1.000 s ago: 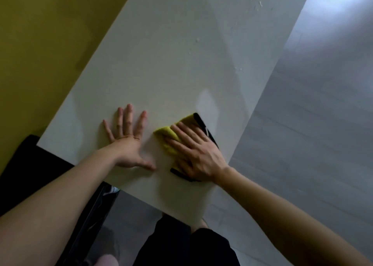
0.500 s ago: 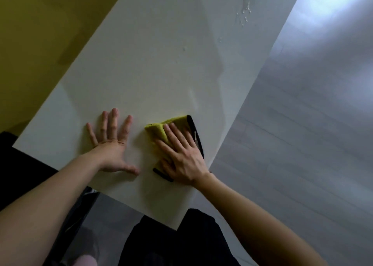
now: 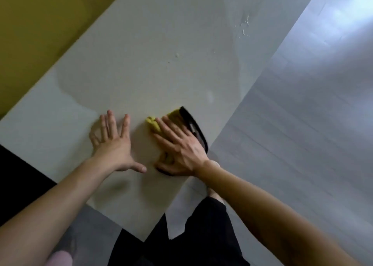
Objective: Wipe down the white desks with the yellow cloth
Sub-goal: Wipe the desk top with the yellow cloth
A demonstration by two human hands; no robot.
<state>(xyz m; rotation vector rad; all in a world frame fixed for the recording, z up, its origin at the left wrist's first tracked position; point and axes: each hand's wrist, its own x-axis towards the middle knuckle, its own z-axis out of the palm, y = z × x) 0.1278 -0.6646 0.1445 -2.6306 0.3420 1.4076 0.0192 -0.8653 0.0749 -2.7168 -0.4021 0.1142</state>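
Yellow cloth with a black edge (image 3: 173,115) is lying on the flat white table (image 3: 153,59) near its right edge, pinned flat under the right hand (image 3: 179,146), whose fingers are spread and pressing down rather than closing around it. Just beside it, the left hand (image 3: 115,144) is resting palm-down on the bare table, fingers splayed, holding nothing. Small wet droplets (image 3: 245,24) are glistening farther along the right edge. Grey flooring (image 3: 302,124) is showing beyond the table.

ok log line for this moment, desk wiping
stage: wiping | right hand: flat on yellow cloth | left hand: flat on white desk | droplets: far end
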